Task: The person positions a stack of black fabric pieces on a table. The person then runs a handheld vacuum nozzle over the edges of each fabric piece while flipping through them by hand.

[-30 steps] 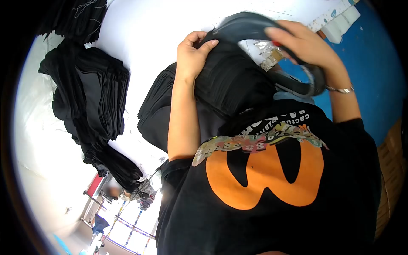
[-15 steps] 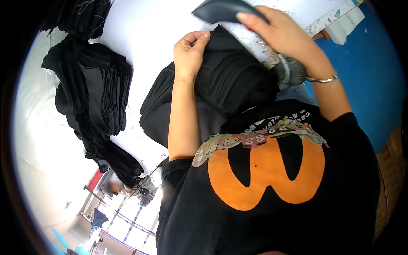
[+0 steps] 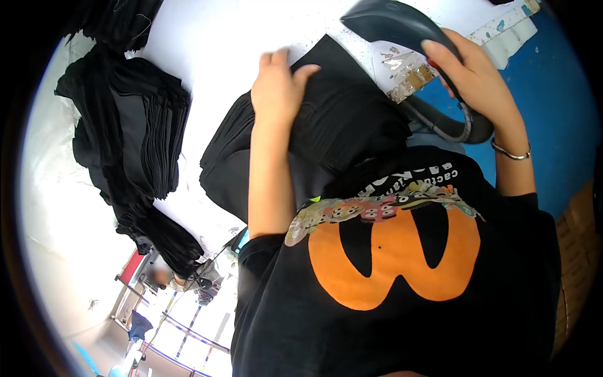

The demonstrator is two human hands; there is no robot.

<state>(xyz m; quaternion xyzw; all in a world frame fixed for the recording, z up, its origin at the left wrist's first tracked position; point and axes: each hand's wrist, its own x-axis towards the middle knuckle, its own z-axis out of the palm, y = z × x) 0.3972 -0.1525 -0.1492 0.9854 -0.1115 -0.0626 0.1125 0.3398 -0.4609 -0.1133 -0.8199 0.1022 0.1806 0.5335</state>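
Note:
My right hand is wrapped around the handle of a dark iron, raised over the upper right of the white table. A grey cord loops down behind the handle. On the left edge of a pile of black fabric pieces rests my left hand, its thumb spread away from the slightly blurred fingers. The pile lies against the front of my black shirt, its top piece smooth with a corner pointing away from me. More layered black fabric sits beneath my left forearm.
A tall bundle of stacked black fabric lies to the left on the white table. Another black heap is at the upper left. A worn, taped table edge borders the blue floor. Another person appears at lower left.
The iron has moved right with my right hand. My left hand has gone from pinching the fabric's edge to spread fingers. The pile's top piece now lies flatter, covering the layered folds.

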